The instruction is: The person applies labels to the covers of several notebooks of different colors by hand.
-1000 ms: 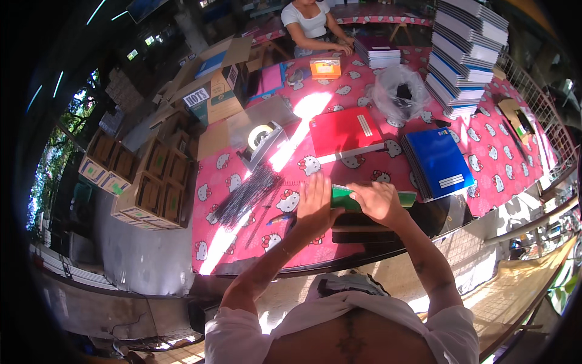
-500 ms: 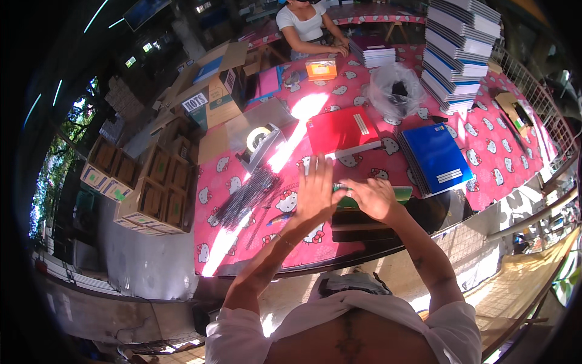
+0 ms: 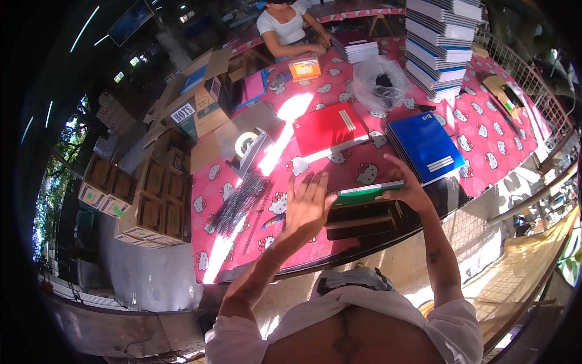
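Partly see the pink-covered table [image 3: 309, 249], losing the far end to gloom. Lose the top of the tall notebook stack [image 3: 439, 54] to the upper edge. Barely make out the dark block [image 3: 361, 227] in shadow at the near edge. Find the green notebook [image 3: 357, 198] just beyond it, nearly edge-on, between both hands; cannot tell whether resting on it. See the left hand [image 3: 306, 209] at one end, with fingers slightly parted. See the right hand [image 3: 414, 193] opposite, with thumb at the notebook and index stretched away; cannot tell about the other fingers, largely hidden. Compared with half a second ago, find the right hand farther right, exposing more green.
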Motion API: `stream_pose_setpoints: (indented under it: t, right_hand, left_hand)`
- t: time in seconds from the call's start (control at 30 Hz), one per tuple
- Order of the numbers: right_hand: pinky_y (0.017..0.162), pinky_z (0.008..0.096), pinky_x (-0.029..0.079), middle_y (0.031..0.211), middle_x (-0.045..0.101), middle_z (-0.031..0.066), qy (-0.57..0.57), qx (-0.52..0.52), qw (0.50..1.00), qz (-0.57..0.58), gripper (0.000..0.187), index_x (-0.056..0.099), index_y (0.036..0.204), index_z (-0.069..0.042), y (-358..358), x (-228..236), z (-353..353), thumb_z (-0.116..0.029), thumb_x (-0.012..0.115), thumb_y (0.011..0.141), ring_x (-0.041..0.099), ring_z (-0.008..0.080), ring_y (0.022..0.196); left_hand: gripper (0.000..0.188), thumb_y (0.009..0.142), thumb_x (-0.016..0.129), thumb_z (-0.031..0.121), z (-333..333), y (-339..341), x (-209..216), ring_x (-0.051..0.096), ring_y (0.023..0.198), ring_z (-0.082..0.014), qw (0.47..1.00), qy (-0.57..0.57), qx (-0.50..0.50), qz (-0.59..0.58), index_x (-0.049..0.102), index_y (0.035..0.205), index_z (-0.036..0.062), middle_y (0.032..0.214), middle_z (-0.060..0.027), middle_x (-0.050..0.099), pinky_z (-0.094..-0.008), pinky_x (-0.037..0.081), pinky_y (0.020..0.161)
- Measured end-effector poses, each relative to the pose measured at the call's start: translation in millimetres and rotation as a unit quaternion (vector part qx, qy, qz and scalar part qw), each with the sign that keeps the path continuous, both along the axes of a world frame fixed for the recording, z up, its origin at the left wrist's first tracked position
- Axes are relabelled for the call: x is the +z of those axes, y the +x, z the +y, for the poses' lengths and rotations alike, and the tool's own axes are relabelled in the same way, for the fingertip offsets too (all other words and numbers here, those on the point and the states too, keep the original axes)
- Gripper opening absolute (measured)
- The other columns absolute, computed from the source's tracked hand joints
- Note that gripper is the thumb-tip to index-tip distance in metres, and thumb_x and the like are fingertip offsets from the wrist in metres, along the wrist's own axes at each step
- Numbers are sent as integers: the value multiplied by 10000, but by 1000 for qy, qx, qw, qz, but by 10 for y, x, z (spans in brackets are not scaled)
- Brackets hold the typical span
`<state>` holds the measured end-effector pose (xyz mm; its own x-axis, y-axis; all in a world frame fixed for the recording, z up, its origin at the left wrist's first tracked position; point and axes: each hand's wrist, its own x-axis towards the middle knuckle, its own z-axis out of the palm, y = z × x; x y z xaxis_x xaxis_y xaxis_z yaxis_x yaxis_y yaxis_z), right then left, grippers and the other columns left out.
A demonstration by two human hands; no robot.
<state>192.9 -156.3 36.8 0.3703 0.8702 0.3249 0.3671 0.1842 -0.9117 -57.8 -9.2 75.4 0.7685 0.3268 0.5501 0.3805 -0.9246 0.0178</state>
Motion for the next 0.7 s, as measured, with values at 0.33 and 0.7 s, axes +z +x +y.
stream_pose_setpoints:
  t: [0.33, 0.7]
  right_hand:
    - [821, 276, 573, 973, 716, 31, -88, 78, 965, 235, 280, 704, 1122, 40, -93, -400, 61, -83, 775, 881, 656, 101, 895]
    - [742, 259, 538, 906, 718, 16, -52, 49, 979, 190, 210, 718, 1066, 37, -226, -336, 44, -50, 754, 878, 625, 63, 846]
  left_hand:
    - [326, 911, 681, 349, 391, 106, 17, 663, 951, -259, 991, -52, -119, 40, 687, 1084, 74, 1006, -41, 691, -569, 336, 1103]
    - [869, 943, 602, 431, 358, 534, -123, 226, 1470, -501, 997, 14, 80, 14, 226, 1534, -84, 1576, -345, 232, -644, 156, 1182]
